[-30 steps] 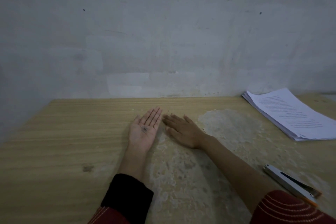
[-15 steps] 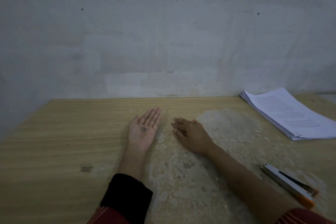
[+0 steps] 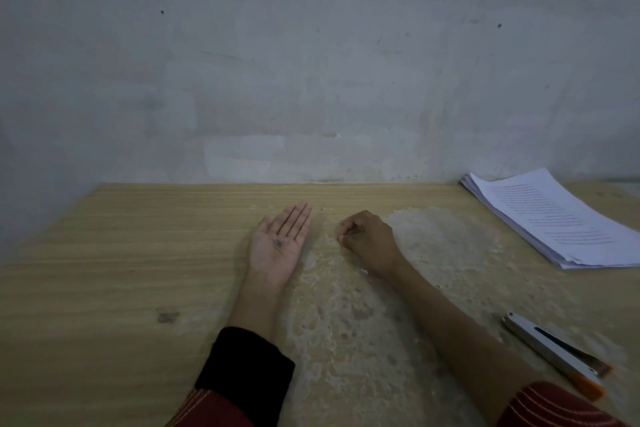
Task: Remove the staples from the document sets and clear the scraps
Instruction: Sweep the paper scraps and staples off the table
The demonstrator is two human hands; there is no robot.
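Note:
My left hand [image 3: 273, 253] lies palm up on the wooden table [image 3: 131, 253], fingers straight, with a small cluster of removed staples [image 3: 279, 241] in its palm. Just to its right, my right hand [image 3: 372, 241] rests knuckles up with its fingers curled and its thumb and fingertips drawn together on the table top. Nothing shows between those fingertips. The stack of printed document sheets [image 3: 554, 218] lies at the back right corner, apart from both hands.
A metal stapler with an orange end [image 3: 554, 352] lies at the right front beside my right forearm. A tiny pale scrap [image 3: 363, 271] sits by my right wrist. A worn, rough patch covers the table's middle. A grey wall backs the table.
My right hand drew back to the right from beside the left palm, and its flat fingers curled in. The left hand stayed still with the staples.

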